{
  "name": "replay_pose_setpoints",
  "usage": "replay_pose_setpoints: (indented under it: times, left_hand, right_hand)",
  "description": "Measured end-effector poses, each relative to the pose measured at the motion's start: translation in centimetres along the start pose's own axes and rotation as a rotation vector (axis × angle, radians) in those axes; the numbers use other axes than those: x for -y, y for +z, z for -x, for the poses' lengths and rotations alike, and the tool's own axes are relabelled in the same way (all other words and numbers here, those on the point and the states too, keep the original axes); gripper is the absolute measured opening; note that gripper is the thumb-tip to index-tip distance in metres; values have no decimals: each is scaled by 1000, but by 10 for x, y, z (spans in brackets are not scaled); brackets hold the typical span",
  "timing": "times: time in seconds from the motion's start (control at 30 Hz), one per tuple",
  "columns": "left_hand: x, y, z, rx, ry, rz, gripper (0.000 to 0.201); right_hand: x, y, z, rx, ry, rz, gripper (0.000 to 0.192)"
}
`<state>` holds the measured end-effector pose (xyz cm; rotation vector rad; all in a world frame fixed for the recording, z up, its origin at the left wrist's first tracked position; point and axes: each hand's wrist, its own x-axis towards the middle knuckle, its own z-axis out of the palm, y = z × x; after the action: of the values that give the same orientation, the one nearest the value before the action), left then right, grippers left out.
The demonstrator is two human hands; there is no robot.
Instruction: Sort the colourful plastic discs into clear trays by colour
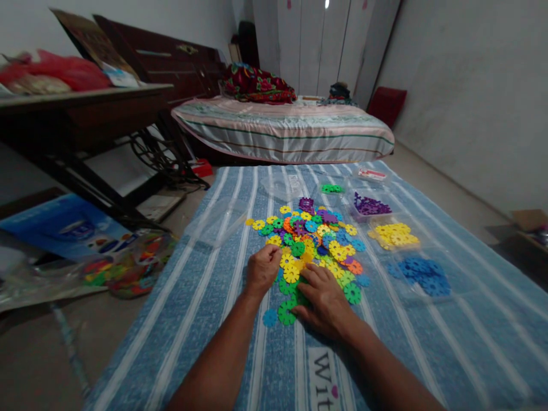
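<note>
A loose heap of flower-shaped plastic discs [314,228] in several colours lies on the striped cloth. At its left edge my left hand [262,271] is closed, fingers curled in beside yellow discs; what they may hold is hidden. My right hand [324,299] rests over the near side of the heap, thumb and fingers apart. Its fingertips touch the pile close to a yellow disc [291,272], and its thumb is at a green disc [286,313]. A single blue disc [270,317] lies nearest to me.
Clear boxes along the right hold purple discs [371,204], yellow discs [394,235] and blue discs [423,275]. Green discs [332,189] sit in another at the back. A clear tray [218,224] lies left. Beyond are a bed [282,134] and a sewing table [85,94].
</note>
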<state>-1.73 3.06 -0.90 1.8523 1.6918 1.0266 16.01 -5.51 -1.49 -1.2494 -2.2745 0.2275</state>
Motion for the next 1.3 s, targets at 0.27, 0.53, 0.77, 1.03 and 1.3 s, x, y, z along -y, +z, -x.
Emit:
replay_pose_setpoints:
  times: [0.27,0.53,0.77,1.03,1.3]
  left_hand:
    - [2,0,-1,13,-3,-21,20]
    - [4,1,-3,36,-35,-21,18]
    - [4,-1,-3,43,-51,-62,18]
    - [4,-1,-3,48,-58,-36,18]
    - [7,0,-4,54,-66,-26,17]
  right_hand:
    - [-5,1,0,-4,-24,-90,16]
    - [-8,-4,0,-159,-34,-397,10]
    - [-11,-25,-16,-207,462,-736,21]
    - [-76,-57,-101,-455,940,-1057,26]
    - [-101,-66,-154,-649,859,-1137,19]
